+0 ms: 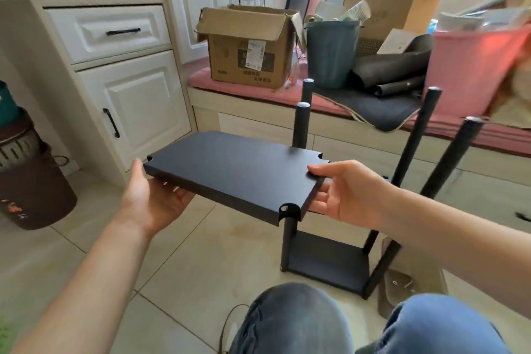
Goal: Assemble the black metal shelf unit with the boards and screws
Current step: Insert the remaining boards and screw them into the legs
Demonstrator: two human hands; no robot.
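A black shelf board (235,172) with notched corners hangs level in the air in front of me. My left hand (152,198) holds its left end, thumb on the edge and fingers under it. My right hand (347,192) grips its right end, thumb on top and fingers underneath. Behind and below the board stands the partly built shelf frame: a bottom black board (330,264) on the floor with several upright black poles (411,152) rising from its corners. A bag with small hardware (402,284) lies by the frame's right foot.
My knees in jeans (290,322) fill the lower middle. A white cabinet (123,89) stands at left, with a brown basket (34,190) on the floor. A window bench carries a cardboard box (247,49), a grey bin (330,52) and a pink tub (471,66). Tiled floor lies below the board.
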